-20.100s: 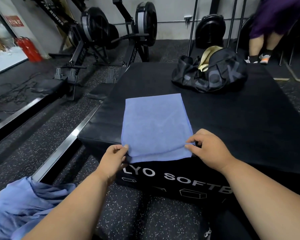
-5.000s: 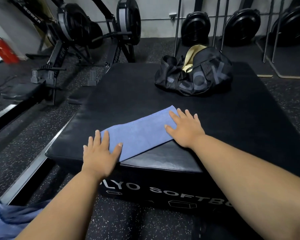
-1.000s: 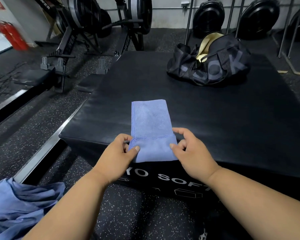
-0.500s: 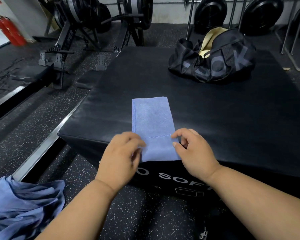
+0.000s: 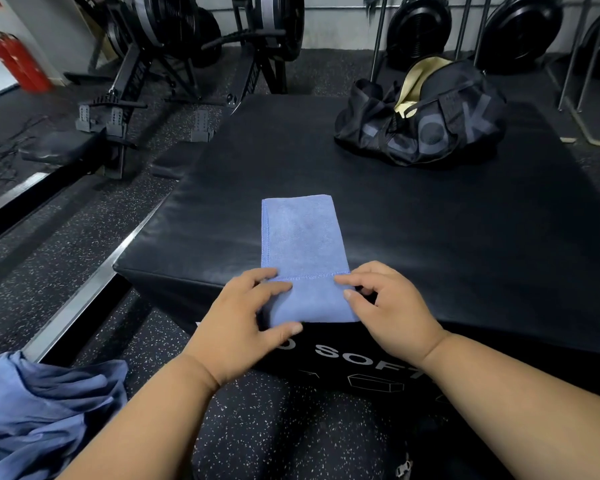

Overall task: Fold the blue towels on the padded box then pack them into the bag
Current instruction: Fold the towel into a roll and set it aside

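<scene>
At the near edge of the black padded box (image 5: 430, 237), both hands pinched the narrow folded blue terry towel (image 5: 302, 244), left hand (image 5: 243, 317) and right hand (image 5: 385, 306) with fingers clamped on its corners. Looked mid-fold; next up probably flipping that end forward, then the black duffel bag (image 5: 426, 123).

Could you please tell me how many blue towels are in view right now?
2: a folded towel at the padded box's near edge, and a crumpled heap lower left, which may hide more.
</scene>
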Motion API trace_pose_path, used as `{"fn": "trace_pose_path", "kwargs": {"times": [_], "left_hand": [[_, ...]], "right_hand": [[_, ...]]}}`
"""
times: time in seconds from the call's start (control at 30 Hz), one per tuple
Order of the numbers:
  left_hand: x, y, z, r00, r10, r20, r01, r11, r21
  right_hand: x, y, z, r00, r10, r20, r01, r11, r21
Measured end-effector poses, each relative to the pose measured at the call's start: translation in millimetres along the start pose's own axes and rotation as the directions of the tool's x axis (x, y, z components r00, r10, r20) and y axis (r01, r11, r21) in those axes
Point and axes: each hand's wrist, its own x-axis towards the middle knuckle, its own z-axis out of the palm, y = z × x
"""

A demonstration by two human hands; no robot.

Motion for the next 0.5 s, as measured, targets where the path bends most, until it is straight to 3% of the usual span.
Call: {"fn": "trace_pose_path", "kwargs": {"times": [0.13, 0.27, 0.4, 0.5], "left_hand": [[3.8, 8.2, 3.6, 0.964, -0.217, -0.153, 0.158, 0.932, -0.326], [6.5, 9.3, 2.9, 0.932, -0.32, -0.17, 0.251, 0.908, -0.334], [10.4, 8.2, 1.7, 0.936, -0.287, -0.204, 0.226, 0.934, -0.277], [9.0, 8.9, -2.0, 0.97, -0.015, -0.242, 0.012, 1.0, -0.014]], "right_hand": [[-1.3, 0.0, -0.5, 0.999, 0.037, -0.003, -0.037, 0.996, 0.083], [0.0, 1.9, 0.9, 0.999, 0.046, 0.006, -0.047, 0.997, 0.058], [1.5, 1.9, 1.2, 0.999, 0.041, 0.012, -0.041, 0.999, -0.003], [1.9, 3.1, 1.7, 0.999, 0.028, 0.019, -0.027, 0.999, -0.031]]}}
